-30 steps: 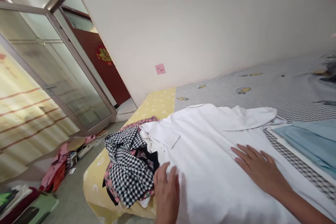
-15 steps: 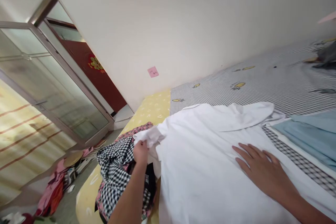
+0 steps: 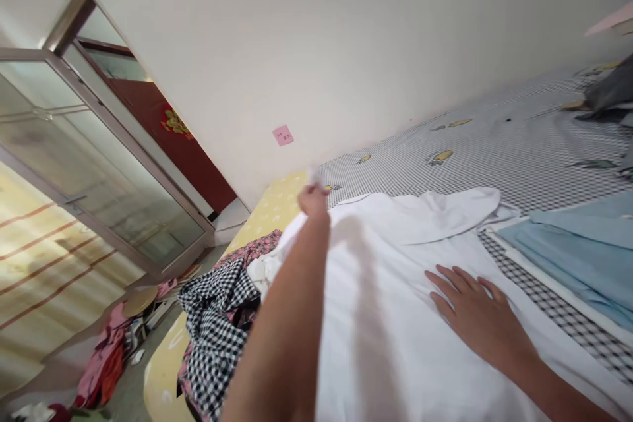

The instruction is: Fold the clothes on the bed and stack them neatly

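A white shirt [image 3: 376,303] lies spread out on the bed, its collar side toward the wall. Closed and raised over the shirt's far left corner, my left hand [image 3: 315,201] pinches a blurred bit of white cloth [image 3: 314,176], which looks like part of the shirt's sleeve. My left forearm hides much of that side and casts a shadow across the shirt. Spread flat, my right hand [image 3: 475,310] rests with fingers apart on the right half of the shirt. Crumpled white cloth [image 3: 263,271] shows left of my left forearm.
A heap of black-and-white checked clothes [image 3: 212,323] lies on the yellow bedding [image 3: 163,369] at the bed's left edge. Folded light blue cloth [image 3: 568,257] lies at right on the checked sheet [image 3: 395,168]. Dark items [image 3: 610,92] sit far right. A glass door [image 3: 123,165] stands at left.
My left hand has moved up and away, from the shirt's left sleeve to above its far left corner, carrying white cloth. My right hand stays flat on the shirt. The view has shifted slightly.
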Tool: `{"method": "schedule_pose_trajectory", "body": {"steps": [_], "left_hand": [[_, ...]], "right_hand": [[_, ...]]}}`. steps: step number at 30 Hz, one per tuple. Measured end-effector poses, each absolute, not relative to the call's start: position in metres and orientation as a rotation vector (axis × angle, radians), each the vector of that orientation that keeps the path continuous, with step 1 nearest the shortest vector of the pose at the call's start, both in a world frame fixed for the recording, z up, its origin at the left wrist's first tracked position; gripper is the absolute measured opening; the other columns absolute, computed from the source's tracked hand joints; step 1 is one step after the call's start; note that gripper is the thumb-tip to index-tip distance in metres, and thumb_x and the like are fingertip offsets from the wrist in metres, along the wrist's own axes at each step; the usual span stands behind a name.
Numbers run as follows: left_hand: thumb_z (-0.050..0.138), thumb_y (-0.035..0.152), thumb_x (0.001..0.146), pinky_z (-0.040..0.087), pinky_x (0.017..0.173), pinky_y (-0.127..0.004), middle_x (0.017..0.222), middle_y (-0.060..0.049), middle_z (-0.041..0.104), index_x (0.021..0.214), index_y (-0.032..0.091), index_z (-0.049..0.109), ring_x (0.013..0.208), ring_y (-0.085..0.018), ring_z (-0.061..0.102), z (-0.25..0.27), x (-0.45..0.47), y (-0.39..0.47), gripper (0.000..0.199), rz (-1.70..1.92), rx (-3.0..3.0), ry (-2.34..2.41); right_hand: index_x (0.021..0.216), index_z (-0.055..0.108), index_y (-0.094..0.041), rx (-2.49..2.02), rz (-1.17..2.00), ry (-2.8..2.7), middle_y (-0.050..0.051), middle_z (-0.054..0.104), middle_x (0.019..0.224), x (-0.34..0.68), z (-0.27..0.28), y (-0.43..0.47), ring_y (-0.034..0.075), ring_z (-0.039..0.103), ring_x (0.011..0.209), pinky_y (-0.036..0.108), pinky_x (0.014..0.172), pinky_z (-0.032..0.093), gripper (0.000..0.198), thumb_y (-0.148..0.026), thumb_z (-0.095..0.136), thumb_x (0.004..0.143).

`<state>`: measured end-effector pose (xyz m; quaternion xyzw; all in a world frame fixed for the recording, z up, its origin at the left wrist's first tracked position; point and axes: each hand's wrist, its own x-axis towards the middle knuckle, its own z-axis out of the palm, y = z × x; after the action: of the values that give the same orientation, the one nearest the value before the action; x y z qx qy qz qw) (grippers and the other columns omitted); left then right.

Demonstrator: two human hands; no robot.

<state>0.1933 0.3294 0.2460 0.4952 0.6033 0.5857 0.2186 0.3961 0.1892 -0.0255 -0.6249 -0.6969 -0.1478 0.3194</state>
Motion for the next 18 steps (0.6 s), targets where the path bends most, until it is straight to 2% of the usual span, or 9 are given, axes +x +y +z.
{"method": "schedule_pose_trajectory", "body": {"steps": [3,4,5,6,8,10,13,15,18], "left_hand": [[0.051,0.015,0.091,0.049,0.106,-0.037,0.124,-0.011,0.073,0.105,0.015,0.076,0.117,-0.022,0.068,0.215,0.267,0.32,0.029,1.413,1.489,1.501],[0.052,0.015,0.089,0.044,0.111,-0.035,0.143,-0.008,0.064,0.104,0.02,0.078,0.129,-0.022,0.061,0.2,0.285,0.31,0.03,1.307,1.565,1.395],[0.055,0.02,0.089,0.038,0.118,-0.036,0.165,-0.007,0.038,0.118,0.024,0.074,0.143,-0.024,0.048,0.183,0.299,0.298,0.035,1.062,1.658,1.263],[0.064,0.027,0.085,0.034,0.12,-0.041,0.173,-0.006,0.016,0.136,0.027,0.064,0.15,-0.029,0.038,0.165,0.309,0.284,0.051,0.826,1.656,1.233],[0.08,0.036,0.07,0.03,0.123,-0.05,0.174,-0.01,0.001,0.156,0.03,0.036,0.155,-0.035,0.024,0.133,0.315,0.252,0.097,0.499,1.632,1.27],[0.08,0.033,0.069,0.03,0.123,-0.054,0.173,-0.014,0.01,0.154,0.026,0.041,0.154,-0.038,0.027,0.108,0.301,0.218,0.094,0.484,1.65,1.42],[0.054,0.022,0.087,0.022,0.127,-0.047,0.166,-0.011,0.033,0.137,0.024,0.06,0.154,-0.026,0.03,0.082,0.246,0.167,0.05,0.775,1.683,1.591],[0.045,0.021,0.09,0.033,0.122,-0.049,0.145,-0.011,0.058,0.105,0.025,0.074,0.141,-0.025,0.049,0.066,0.192,0.132,0.033,1.169,1.709,1.646],[0.046,0.027,0.088,0.046,0.108,-0.052,0.116,-0.011,0.07,0.087,0.025,0.074,0.116,-0.028,0.064,0.034,0.101,0.075,0.028,1.48,1.561,1.848]], "right_hand": [[0.128,0.069,-0.028,-1.624,-0.417,-1.849,0.008,0.068,0.136,0.397,-0.028,0.189,0.035,0.058,0.128,0.059,0.108,0.038,0.048,-0.037,0.034,0.098],[0.129,0.069,-0.028,-1.628,-0.43,-1.853,0.008,0.068,0.137,0.397,-0.028,0.189,0.035,0.058,0.129,0.059,0.108,0.038,0.047,-0.036,0.034,0.098],[0.129,0.069,-0.028,-1.638,-0.443,-1.859,0.008,0.068,0.137,0.398,-0.027,0.189,0.035,0.057,0.129,0.059,0.108,0.038,0.047,-0.034,0.035,0.098],[0.128,0.07,-0.028,-1.648,-0.454,-1.881,0.009,0.068,0.136,0.398,-0.027,0.189,0.035,0.058,0.129,0.059,0.108,0.038,0.046,-0.032,0.036,0.098],[0.124,0.072,-0.028,-1.658,-0.46,-1.952,0.01,0.07,0.133,0.4,-0.025,0.188,0.036,0.058,0.128,0.058,0.107,0.039,0.045,-0.027,0.037,0.096],[0.125,0.072,-0.028,-1.669,-0.44,-1.993,0.01,0.069,0.135,0.401,-0.024,0.187,0.036,0.057,0.13,0.058,0.107,0.039,0.046,-0.026,0.037,0.095],[0.136,0.066,-0.027,-1.746,-0.367,-1.949,0.008,0.062,0.145,0.401,-0.024,0.187,0.035,0.052,0.136,0.058,0.11,0.037,0.049,-0.034,0.035,0.098],[0.14,0.063,-0.026,-1.817,-0.301,-1.947,0.008,0.059,0.148,0.401,-0.023,0.187,0.034,0.05,0.138,0.058,0.112,0.036,0.053,-0.039,0.031,0.099],[0.144,0.059,-0.026,-1.907,-0.192,-1.999,0.006,0.054,0.154,0.401,-0.02,0.186,0.033,0.045,0.142,0.057,0.114,0.034,0.058,-0.043,0.025,0.1]]}}
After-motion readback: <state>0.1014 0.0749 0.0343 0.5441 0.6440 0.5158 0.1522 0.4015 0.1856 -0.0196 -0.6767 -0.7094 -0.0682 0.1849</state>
